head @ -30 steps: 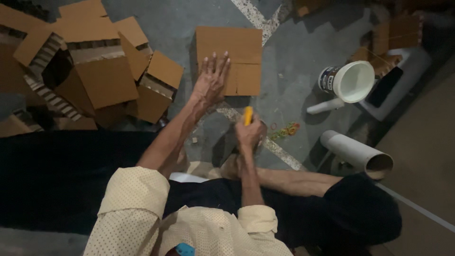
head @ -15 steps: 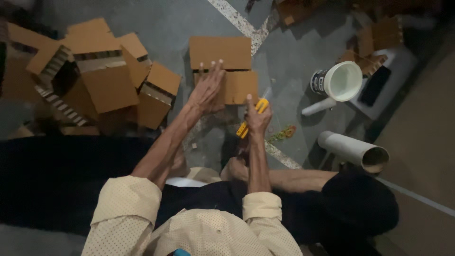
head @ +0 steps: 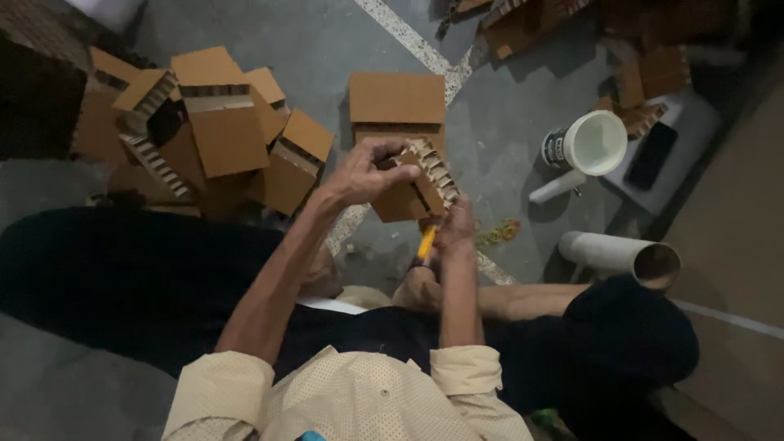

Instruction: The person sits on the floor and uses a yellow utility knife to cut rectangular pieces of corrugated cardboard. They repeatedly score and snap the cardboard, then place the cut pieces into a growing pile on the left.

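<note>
A workshop or warehouse floor is suggested: bare grey concrete (head: 506, 155) marked with a painted white line (head: 404, 34). Left of the line, cut honeycomb cardboard pieces (head: 212, 131) are heaped; right of it, a white bucket (head: 592, 143) and a cardboard tube (head: 621, 255) are seen.

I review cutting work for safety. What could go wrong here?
1. The left hand grips the cardboard piece just above the yellow knife in the right hand; a slip could cut fingers.
2. The piece is held in the air over the lap, so a slipping knife may reach the legs.
3. Dim light hides the blade.
</note>
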